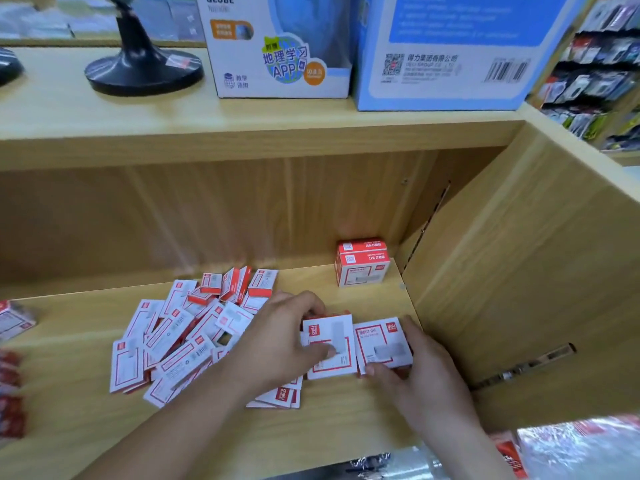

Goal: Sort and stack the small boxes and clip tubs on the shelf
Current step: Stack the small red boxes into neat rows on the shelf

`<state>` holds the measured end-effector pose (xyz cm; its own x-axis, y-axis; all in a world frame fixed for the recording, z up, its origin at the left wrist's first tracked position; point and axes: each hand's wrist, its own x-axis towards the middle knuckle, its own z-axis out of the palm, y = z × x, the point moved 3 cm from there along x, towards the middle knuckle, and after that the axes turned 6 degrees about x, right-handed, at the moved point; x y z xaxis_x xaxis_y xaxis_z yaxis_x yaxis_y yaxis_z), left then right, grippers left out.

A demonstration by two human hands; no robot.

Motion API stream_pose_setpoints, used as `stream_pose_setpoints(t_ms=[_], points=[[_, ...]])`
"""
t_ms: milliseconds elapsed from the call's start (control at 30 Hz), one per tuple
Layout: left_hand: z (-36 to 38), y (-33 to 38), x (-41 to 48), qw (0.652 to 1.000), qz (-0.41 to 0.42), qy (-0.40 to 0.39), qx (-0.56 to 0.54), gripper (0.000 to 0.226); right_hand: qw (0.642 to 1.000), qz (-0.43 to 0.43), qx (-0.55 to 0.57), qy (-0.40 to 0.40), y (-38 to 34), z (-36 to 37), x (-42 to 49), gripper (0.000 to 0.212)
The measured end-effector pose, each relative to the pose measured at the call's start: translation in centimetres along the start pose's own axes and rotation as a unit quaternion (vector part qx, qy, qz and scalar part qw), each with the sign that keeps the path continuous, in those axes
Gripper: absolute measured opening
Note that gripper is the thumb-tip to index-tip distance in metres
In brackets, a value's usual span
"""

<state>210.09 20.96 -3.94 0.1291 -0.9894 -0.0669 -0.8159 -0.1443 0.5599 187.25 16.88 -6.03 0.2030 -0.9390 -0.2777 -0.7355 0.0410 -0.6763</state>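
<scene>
1. Your left hand, in the lower centre of the frame, grips the left box. The thumb lies across its white-and-red top and the fingers curl over its far edge.
2. Your right hand, just right of it, grips the right box. The thumb is at the near edge and the fingers run along the right side.
3. Both boxes lie flat, side by side on the shelf, with their inner edges touching or nearly so. Red edges underneath hint at short stacks, but I cannot tell for sure.
4. To do this step well, press the pair inward until the edges meet evenly. Their logos seem to be turned different ways, so match them first.
5. The loose pile sprawls over the centre left of the frame, its boxes overlapping at all angles. Draw from its near edge so that it does not slide.
6. The stacked block stands neat and upright at the back right corner, well apart from your hands. It looks like the likely home for squared stacks.
7. Across the top of the frame, the upper board carries a black stand, a globe carton and a blue carton.
</scene>
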Motion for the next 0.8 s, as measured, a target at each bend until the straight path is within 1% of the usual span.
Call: stream_pose_setpoints(t_ms=[67,200,267,333,367,400,467,500,533,567,600,667,700,800], points=[[-0.2,-0.4,0.2,0.996,-0.030,0.002,-0.079,0.046,1.000,-0.003,0.004,0.003,-0.4,-0.1,-0.2,0.090],[-0.7,-0.8,0.8,0.975,-0.078,0.032,-0.207,0.047,0.999,-0.022,-0.031,0.002,-0.9,-0.3,0.2,0.097],[-1.3,-0.8,1.1,0.969,-0.094,0.047,-0.223,0.053,0.999,-0.023,-0.048,-0.011,-0.7,-0.1,0.5,0.093],[-2.0,-0.6,1.5,0.964,-0.092,0.054,-0.242,0.057,0.999,-0.023,-0.042,-0.014,-0.6,0.0,0.7,0.077],[-2.5,-0.3,1.8,0.967,-0.081,0.058,-0.235,0.056,0.999,-0.021,-0.040,-0.014,-0.4,0.0,0.9,0.070],[-3.0,0.2,2.2,0.976,-0.058,0.061,-0.201,0.053,0.999,-0.015,-0.042,-0.017,-0.4,0.1,0.9,0.066],[-3.9,1.7,3.3,0.996,0.006,0.057,-0.071,0.048,0.999,-0.018,-0.044,-0.010,-0.4,0.2,1.1,0.062],[-4.1,2.7,4.0,0.997,0.045,0.057,0.000,0.046,0.999,-0.024,-0.044,0.006,-0.5,0.3,1.1,0.061],[-4.0,3.6,4.7,0.994,0.078,0.058,0.047,0.043,0.999,-0.028,-0.042,0.022,-0.5,0.5,1.1,0.062],[-3.6,4.3,5.3,0.991,0.104,0.058,0.058,0.039,0.998,-0.029,-0.037,0.037,-0.6,0.6,1.0,0.064],[-3.0,4.6,5.7,0.990,0.120,0.057,0.038,0.036,0.998,-0.034,-0.034,0.049,-0.6,0.7,0.9,0.066],[-1.6,4.0,6.2,0.990,0.129,0.061,0.002,0.033,0.996,-0.055,-0.048,0.058,-0.8,0.8,0.6,0.070],[-1.2,3.4,6.2,0.989,0.130,0.069,0.014,0.033,0.995,-0.062,-0.060,0.055,-0.9,0.8,0.5,0.074],[-0.5,1.6,5.5,0.986,0.122,0.094,0.059,0.047,0.994,-0.065,-0.069,0.052,-0.8,0.8,0.5,0.079]])
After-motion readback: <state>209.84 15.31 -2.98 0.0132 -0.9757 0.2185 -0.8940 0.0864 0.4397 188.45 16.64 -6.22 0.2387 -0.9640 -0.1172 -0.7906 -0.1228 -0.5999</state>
